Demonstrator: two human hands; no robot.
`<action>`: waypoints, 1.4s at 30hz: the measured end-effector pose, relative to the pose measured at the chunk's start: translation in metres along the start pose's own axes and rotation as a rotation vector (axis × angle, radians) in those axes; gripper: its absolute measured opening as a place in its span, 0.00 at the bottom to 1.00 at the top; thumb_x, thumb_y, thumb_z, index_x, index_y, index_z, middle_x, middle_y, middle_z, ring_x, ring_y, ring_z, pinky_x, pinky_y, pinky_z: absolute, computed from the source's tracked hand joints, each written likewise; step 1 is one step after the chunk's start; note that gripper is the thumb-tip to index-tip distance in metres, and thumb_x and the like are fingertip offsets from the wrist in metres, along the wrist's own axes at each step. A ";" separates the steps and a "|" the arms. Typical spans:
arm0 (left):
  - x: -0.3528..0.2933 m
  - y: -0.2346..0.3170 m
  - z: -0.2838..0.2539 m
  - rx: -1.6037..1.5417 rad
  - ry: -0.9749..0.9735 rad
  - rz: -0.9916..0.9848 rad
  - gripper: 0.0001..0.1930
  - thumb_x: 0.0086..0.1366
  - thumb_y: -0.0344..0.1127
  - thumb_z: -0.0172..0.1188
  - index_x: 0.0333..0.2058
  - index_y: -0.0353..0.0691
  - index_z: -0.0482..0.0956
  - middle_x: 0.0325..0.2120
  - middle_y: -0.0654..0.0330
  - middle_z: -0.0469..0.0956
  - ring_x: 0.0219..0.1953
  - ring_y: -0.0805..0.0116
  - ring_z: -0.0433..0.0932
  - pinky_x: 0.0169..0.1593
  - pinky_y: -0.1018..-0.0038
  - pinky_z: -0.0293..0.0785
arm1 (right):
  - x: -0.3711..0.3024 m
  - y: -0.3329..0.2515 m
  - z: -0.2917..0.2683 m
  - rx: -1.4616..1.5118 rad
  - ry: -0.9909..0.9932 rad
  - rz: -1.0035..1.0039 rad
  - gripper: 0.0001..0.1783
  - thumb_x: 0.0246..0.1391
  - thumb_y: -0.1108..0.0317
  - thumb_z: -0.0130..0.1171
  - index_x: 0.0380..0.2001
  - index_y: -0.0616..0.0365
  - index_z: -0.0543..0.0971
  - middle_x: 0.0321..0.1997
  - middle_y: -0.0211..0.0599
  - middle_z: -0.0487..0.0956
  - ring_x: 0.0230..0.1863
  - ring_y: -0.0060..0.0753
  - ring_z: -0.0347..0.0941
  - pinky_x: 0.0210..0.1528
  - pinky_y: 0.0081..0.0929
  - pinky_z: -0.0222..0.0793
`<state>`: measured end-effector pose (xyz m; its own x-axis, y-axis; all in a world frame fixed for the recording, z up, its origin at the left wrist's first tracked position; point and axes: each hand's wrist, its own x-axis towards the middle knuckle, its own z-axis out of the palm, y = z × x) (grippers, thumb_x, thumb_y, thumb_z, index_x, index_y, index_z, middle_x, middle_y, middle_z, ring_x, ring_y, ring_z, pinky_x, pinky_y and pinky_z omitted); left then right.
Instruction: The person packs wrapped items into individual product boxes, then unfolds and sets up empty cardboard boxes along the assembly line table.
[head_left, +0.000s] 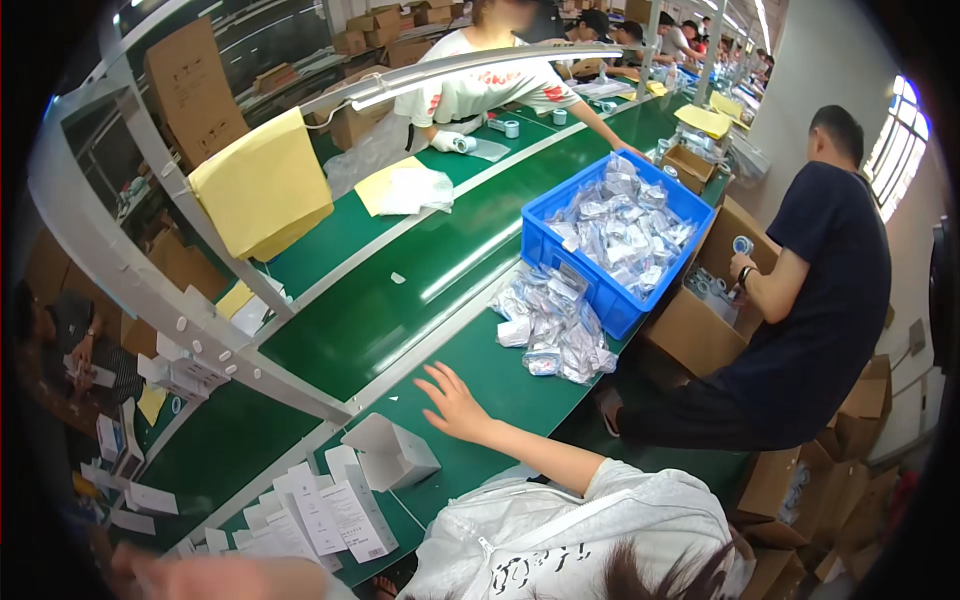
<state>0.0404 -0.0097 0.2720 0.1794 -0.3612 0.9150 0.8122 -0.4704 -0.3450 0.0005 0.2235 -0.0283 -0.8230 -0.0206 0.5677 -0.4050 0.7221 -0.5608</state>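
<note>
My left hand (150,572) shows only as a blurred shape at the lower left rim, over a spread of flat white cartons (320,512); I cannot tell whether it holds anything. My right hand is out of view. Just below me sits a co-worker in a white jacket (560,530). That person's open hand (455,400) lies flat on the green table (500,385), next to a folded-up white box (395,452). Beyond that hand is a pile of small clear bags (555,325).
A blue crate (560,250) full of clear bags stands on the table's edge. A person in a dark shirt (820,300) reaches into a cardboard box (690,335) on the right. A green conveyor belt (400,300) runs away diagonally. A yellow envelope (262,185) hangs from the frame.
</note>
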 end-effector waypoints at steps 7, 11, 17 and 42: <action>-0.218 0.019 -0.027 1.137 -0.875 -1.369 0.33 0.50 0.32 0.55 0.56 0.36 0.53 0.60 0.48 0.42 0.62 0.49 0.44 0.61 0.59 0.44 | -0.086 0.049 0.026 -0.325 -0.393 0.148 0.32 0.48 0.55 0.50 0.56 0.54 0.60 0.63 0.50 0.48 0.66 0.51 0.39 0.62 0.48 0.38; -0.228 0.012 -0.021 1.199 -0.738 -1.356 0.34 0.50 0.29 0.56 0.56 0.37 0.52 0.60 0.47 0.42 0.61 0.48 0.46 0.60 0.59 0.47 | -0.088 0.048 0.027 -0.368 -0.395 0.161 0.32 0.49 0.52 0.48 0.56 0.53 0.59 0.64 0.50 0.47 0.66 0.50 0.38 0.62 0.48 0.35; -0.235 0.014 -0.031 1.168 -0.771 -1.410 0.34 0.48 0.24 0.55 0.56 0.38 0.52 0.58 0.46 0.46 0.58 0.47 0.54 0.56 0.63 0.57 | -0.087 0.047 0.026 -0.385 -0.428 0.178 0.33 0.48 0.51 0.47 0.56 0.53 0.60 0.64 0.50 0.49 0.66 0.49 0.39 0.62 0.47 0.35; -0.234 0.025 -0.032 1.134 -0.747 -1.430 0.30 0.50 0.22 0.53 0.53 0.41 0.54 0.48 0.49 0.62 0.44 0.51 0.68 0.44 0.67 0.67 | -0.090 0.050 0.029 -0.395 -0.390 0.155 0.32 0.47 0.51 0.49 0.55 0.53 0.62 0.64 0.49 0.49 0.65 0.47 0.41 0.62 0.46 0.36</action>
<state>0.0009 0.0375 0.0422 -0.9042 0.2454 0.3496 0.4159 0.6923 0.5897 0.0423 0.2414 -0.1249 -0.9772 -0.0936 0.1908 -0.1504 0.9388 -0.3098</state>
